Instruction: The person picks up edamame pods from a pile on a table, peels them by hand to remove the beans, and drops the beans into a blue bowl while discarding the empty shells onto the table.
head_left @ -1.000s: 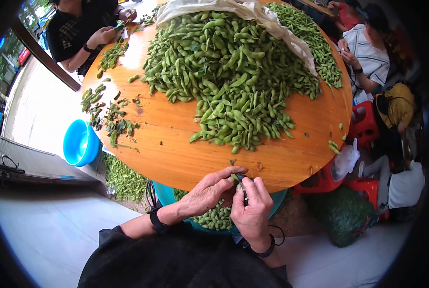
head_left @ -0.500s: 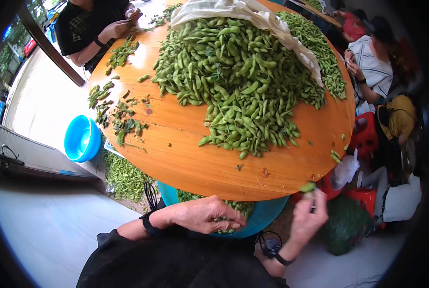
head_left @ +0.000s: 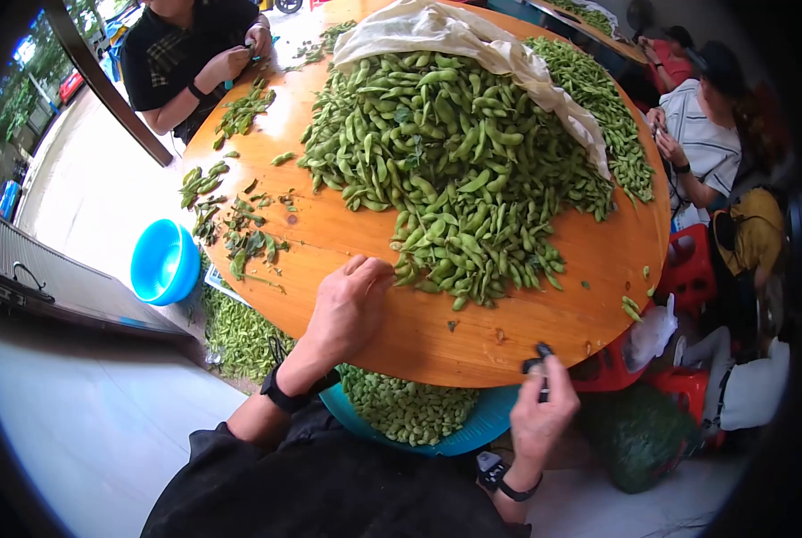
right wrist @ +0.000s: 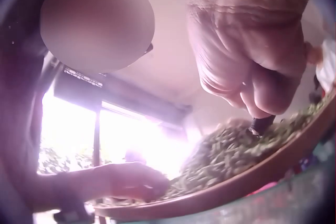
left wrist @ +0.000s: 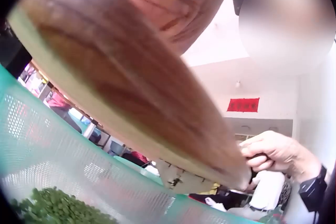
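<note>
In the head view, a heap of green pods covers the round wooden table. My left hand reaches over the table's near edge, its bent fingers at the heap's lower left tip; whether they pinch a pod is hidden. To the right, my right hand grips a small black tool near the table edge, no pod visible at it. The tool's dark end sticks out below the right fingers in the right wrist view. Beneath the edge, a teal basket holds green beans.
Leaves and loose pods lie on the table's left side. A cream cloth drapes over the heap's back. A blue basin stands at left, red stools at right. Other people sit around the table's far left and right.
My left hand has moved from over the basket up to the heap's edge. My right hand swung out right with a pod at the tool, then came back slightly; the pod is gone.
</note>
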Tool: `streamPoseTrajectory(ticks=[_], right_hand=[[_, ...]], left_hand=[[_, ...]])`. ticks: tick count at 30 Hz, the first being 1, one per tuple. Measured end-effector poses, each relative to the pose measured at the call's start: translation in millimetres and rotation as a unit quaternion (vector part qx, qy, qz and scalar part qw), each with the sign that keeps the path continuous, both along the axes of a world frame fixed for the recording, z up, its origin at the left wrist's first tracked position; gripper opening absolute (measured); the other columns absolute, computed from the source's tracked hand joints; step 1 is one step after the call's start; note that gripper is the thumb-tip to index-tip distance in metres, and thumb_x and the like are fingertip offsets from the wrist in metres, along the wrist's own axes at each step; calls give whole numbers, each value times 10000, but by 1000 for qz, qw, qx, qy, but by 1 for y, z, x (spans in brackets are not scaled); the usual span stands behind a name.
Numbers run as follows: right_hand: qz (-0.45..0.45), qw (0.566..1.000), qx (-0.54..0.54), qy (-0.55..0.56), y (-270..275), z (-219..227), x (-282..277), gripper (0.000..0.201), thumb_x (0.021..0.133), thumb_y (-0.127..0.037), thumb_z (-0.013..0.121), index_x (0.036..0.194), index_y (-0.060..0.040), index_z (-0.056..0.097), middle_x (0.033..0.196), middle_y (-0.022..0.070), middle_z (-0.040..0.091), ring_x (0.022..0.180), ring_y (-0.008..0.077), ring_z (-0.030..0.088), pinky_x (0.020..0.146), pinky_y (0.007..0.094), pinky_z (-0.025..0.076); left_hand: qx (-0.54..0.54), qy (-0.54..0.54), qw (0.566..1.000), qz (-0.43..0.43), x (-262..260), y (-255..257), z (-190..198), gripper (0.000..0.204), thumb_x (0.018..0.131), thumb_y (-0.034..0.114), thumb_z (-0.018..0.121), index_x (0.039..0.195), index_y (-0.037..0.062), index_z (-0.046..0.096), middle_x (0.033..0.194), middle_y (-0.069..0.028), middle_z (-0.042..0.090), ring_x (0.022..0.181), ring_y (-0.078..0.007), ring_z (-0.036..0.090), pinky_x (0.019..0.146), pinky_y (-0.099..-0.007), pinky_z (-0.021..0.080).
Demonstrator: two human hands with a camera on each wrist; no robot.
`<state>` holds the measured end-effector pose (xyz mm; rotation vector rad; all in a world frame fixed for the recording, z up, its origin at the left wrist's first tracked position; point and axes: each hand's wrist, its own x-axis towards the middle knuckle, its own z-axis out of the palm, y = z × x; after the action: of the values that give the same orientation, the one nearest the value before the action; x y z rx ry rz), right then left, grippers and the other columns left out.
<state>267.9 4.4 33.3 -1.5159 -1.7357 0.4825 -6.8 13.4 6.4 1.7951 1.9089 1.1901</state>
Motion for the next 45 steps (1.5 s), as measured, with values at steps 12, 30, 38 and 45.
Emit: streamPoseTrajectory(ticks=[12, 30, 38, 45], right_hand=[[188, 794, -332, 473, 4, -3, -40, 253, 967, 0, 547, 1197, 95, 591, 776, -25, 495, 550, 16, 415, 466, 201, 342], [260, 740, -338, 520, 6, -4, -28, 228, 970, -9, 555, 1179, 57, 618, 702, -16, 491, 528, 39, 402, 460, 214, 307], [220, 777, -358, 469, 3, 2, -32, 270, 986, -27, 532, 1223, 103, 543, 680, -21, 459, 538, 36, 374, 473, 218, 325], [214, 795, -306, 477, 1, -6, -38, 235, 972, -8, 542, 1184, 84, 585, 687, -20, 466, 539, 35, 381, 472, 217, 329]], left_hand=[[-24, -190, 976, -99, 64, -34, 4, 102, 909, 81, 689, 929, 7, 621, 735, -68, 594, 622, -147, 558, 572, -280, 450], [-257, -669, 677, -167, 67, -41, 4, 195, 1014, 229, 579, 886, 84, 596, 717, 54, 524, 626, -33, 428, 551, -201, 331], [-48, -343, 933, -94, 79, -41, -6, 115, 960, 106, 636, 931, 1, 599, 708, -26, 562, 627, -94, 526, 557, -262, 438], [-18, -309, 945, -108, 78, -43, -1, 104, 972, 84, 607, 917, -1, 585, 733, -29, 578, 674, -107, 595, 585, -273, 475]])
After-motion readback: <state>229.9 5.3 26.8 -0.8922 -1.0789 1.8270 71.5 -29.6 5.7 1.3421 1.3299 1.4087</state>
